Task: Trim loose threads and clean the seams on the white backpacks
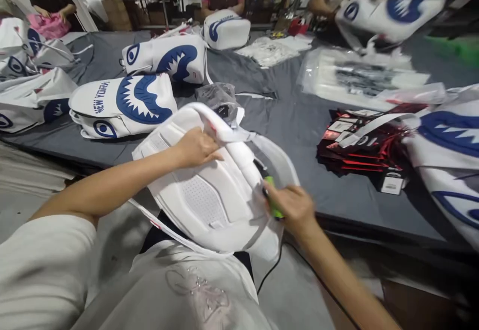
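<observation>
While backpack rests on lap: white backpack [209, 195], back panel up
Left hand [196, 148]: gripping its top
Right hand [294, 207]: holding green tool [275, 205]

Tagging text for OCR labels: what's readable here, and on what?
"NEW YORK": blue letters on the white shark-face backpack at left.
Partial blue lettering on the far backpack: too blurred to read.
Red and black hang tags: print too small to read.
Backpack in the hands: no text visible.
</observation>
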Motion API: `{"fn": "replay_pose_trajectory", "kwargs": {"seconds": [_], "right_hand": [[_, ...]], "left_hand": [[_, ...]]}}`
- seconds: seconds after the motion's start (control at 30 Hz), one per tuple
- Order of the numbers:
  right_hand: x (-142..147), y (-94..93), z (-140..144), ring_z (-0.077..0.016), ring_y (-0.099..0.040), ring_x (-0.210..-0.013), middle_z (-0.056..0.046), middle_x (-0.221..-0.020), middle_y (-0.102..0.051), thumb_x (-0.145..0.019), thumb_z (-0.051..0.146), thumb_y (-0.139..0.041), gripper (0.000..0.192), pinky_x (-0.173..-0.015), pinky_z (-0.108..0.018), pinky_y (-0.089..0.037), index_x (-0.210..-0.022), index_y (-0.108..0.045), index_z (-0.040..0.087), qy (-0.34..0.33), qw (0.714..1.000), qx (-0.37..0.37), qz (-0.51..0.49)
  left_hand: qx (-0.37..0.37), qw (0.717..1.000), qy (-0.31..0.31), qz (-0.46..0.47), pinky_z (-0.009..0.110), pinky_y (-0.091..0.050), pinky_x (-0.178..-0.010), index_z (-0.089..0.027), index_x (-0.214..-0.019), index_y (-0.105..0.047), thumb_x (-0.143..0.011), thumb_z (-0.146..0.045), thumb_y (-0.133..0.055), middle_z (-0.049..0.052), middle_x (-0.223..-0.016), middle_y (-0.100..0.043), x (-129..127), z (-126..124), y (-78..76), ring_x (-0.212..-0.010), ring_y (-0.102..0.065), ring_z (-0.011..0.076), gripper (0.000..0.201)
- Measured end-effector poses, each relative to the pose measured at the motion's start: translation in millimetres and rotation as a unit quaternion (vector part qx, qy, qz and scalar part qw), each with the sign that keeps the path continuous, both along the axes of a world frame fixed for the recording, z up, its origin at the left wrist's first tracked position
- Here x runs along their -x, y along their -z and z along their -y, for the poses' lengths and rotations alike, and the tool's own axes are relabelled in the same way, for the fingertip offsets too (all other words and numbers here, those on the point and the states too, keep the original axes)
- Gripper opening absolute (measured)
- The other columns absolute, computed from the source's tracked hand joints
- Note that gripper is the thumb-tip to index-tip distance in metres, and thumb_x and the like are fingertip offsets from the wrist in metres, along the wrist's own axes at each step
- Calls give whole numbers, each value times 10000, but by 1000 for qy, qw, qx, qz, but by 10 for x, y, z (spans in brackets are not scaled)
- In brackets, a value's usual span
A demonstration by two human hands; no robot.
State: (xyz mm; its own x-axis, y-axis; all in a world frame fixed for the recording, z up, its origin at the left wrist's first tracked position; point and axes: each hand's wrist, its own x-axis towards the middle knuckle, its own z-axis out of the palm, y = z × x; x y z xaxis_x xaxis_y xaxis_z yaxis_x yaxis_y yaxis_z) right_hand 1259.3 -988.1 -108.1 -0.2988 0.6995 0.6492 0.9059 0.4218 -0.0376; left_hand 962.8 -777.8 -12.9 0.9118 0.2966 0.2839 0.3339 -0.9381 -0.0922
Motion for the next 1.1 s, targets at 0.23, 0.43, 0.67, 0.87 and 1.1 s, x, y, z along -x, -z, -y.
{"fn": "replay_pose_trajectory", "kwargs": {"seconds": [0.23,0.43,0.67,0.87,1.1], "right_hand": [[17,537,149,-149,-616,-546,-2,-652,-693,-945,222,-618,324,-690,-313,-520,-1262,-644,161,45,999,12,-12],[127,264,206,-176,-666,-612,-43,-790,-745,-942,235,-614,453,-713,-332,-554,-1388,-549,187,51,996,11,-68],[1036,-344,-217,-181,-678,-618,-40,-793,-720,-918,364,-682,218,-580,-313,-556,-1085,-649,228,93,911,47,-400],[1379,-317,-610,-88,-468,-411,63,-557,-552,-910,486,-673,311,-407,-217,-368,-878,-582,190,75,787,54,-610],[1458,-176,-583,-115,-534,-517,6,-686,-617,-916,411,-679,235,-504,-263,-423,-882,-619,187,117,840,36,-529]], "left_hand": [[57,997,-44,18,507,-337,-1084,-242,-678,-599,-936,-646,-404,38,-792,-640,363,-420,38,-922,-603,249,518],[58,993,-77,69,545,-151,-1216,-242,-761,-637,-881,-669,-517,39,-1080,-655,413,-276,136,-1183,-515,276,460],[26,994,-48,100,599,-213,-1178,-191,-907,-682,-843,-570,-696,117,-1231,-654,59,298,510,-1201,-532,311,385],[112,985,10,128,560,-163,-1216,-217,-783,-668,-916,-604,-584,41,-1260,-695,131,313,476,-1320,-489,302,418],[78,987,44,136,580,-182,-1216,-228,-872,-700,-917,-529,-631,21,-1319,-678,135,343,533,-1365,-470,308,312]]}}
